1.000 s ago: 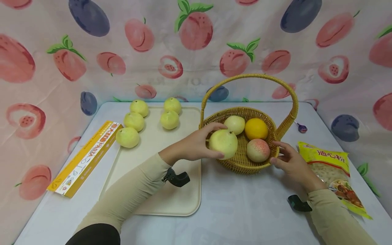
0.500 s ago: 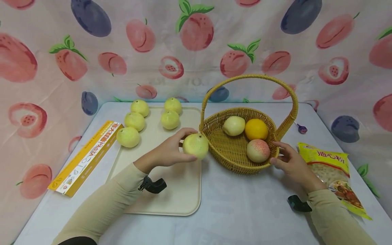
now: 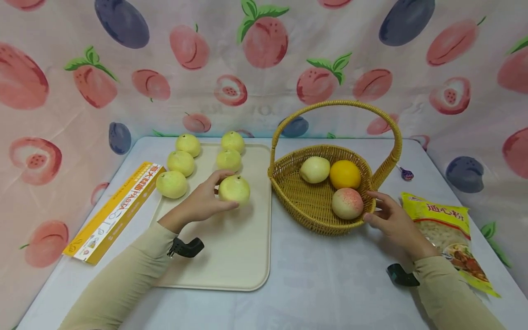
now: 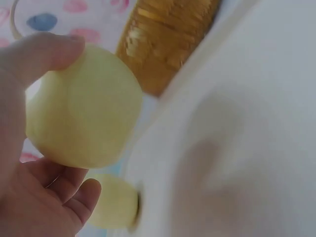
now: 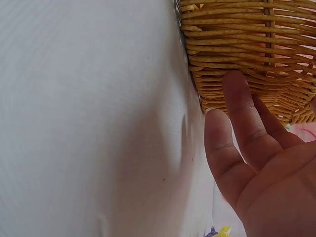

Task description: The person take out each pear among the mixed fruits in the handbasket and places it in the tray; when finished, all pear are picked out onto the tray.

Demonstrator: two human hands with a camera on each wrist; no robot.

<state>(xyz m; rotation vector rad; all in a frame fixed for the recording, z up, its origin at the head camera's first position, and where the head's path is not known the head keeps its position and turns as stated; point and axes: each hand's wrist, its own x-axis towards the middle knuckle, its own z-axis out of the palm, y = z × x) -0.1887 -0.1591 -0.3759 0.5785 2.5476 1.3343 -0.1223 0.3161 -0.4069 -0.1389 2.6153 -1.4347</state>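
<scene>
My left hand (image 3: 202, 199) grips a round, yellow-green, pear-like fruit (image 3: 234, 189), held above the cream tray (image 3: 222, 270). In the left wrist view, the thumb lies over one side of this fruit (image 4: 94, 108), with fingers beneath it. My right hand (image 3: 398, 224) holds the right rim of a wicker basket (image 3: 303, 201) with a tall handle. Fingers of the right hand (image 5: 269, 163) touch the basket's outer wall in the right wrist view; the thumb is mostly hidden there. In the basket lie a pale fruit (image 3: 315, 169), an orange (image 3: 345, 174) and a peach (image 3: 348, 203).
More yellow-green fruits (image 3: 180, 163) stand in two rows at the tray's left edge and back. A pasta box (image 3: 115, 213) lies left of the tray. Right of the basket are a wrapped lollipop (image 3: 406, 174) and a yellow pasta bag (image 3: 449, 233). A fruit-print cloth (image 3: 255, 91) hangs behind.
My left hand has carried the yellow-green fruit left, out from over the basket, to above the tray. My right hand and the basket have stayed in place.
</scene>
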